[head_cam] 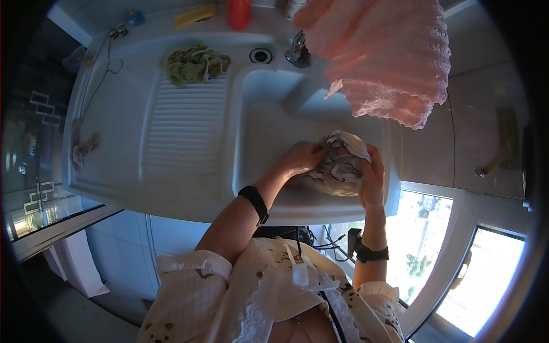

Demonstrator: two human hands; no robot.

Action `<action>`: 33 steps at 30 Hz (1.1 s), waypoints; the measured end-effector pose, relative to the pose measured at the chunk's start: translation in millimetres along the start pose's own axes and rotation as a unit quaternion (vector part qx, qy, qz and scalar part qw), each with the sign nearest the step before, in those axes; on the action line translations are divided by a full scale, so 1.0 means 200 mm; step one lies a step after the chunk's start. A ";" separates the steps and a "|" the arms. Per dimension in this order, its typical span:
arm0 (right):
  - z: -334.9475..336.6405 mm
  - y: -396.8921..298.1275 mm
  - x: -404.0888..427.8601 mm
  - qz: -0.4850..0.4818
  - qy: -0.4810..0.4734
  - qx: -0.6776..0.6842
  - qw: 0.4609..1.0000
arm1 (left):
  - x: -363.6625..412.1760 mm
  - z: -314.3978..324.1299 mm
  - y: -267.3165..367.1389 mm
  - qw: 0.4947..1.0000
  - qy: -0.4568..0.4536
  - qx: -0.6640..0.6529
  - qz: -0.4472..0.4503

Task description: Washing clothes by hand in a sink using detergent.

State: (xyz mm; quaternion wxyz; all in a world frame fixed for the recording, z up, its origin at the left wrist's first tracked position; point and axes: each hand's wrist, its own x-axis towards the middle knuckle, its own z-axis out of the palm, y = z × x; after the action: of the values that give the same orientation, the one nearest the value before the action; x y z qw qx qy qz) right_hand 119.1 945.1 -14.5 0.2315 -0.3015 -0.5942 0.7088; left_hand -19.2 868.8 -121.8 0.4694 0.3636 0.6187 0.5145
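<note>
Over the right part of the basin of a white laundry sink (261,128), both of my hands hold a bunched, wet-looking pale grey cloth (341,167). My left hand (306,157) grips its left side, fingers bent into the folds. The cloth's right edge lies in my right hand (374,176), with the fingers curled over its top. Part of the basin floor is hidden behind the cloth and my forearms. A chrome faucet (299,51) stands at the basin's back edge.
A pink towel (386,55) hangs over the back right. A crumpled green cloth (195,64) lies atop the ribbed washboard (186,124). Along the back stand a red container (239,13) and a yellow object (195,16). A small cloth (83,150) lies at the far left.
</note>
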 end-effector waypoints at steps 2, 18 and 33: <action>0.01 0.00 0.00 -0.020 -0.016 -0.011 1.000 | -0.04 -0.04 0.06 0.995 -0.024 0.100 -0.003; -0.19 0.08 0.01 0.034 0.126 -0.089 0.987 | -0.03 -0.59 0.27 0.883 0.445 0.150 0.015; 0.06 -0.11 -0.08 0.069 -0.005 0.055 0.996 | 0.03 0.04 -0.20 0.924 -0.053 -0.323 -0.199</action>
State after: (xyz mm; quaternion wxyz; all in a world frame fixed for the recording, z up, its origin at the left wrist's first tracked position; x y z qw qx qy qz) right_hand 121.7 929.8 10.3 0.1950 -0.3252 -0.5334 0.7561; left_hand -12.6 867.7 -162.6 0.6861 0.0885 0.4531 0.5623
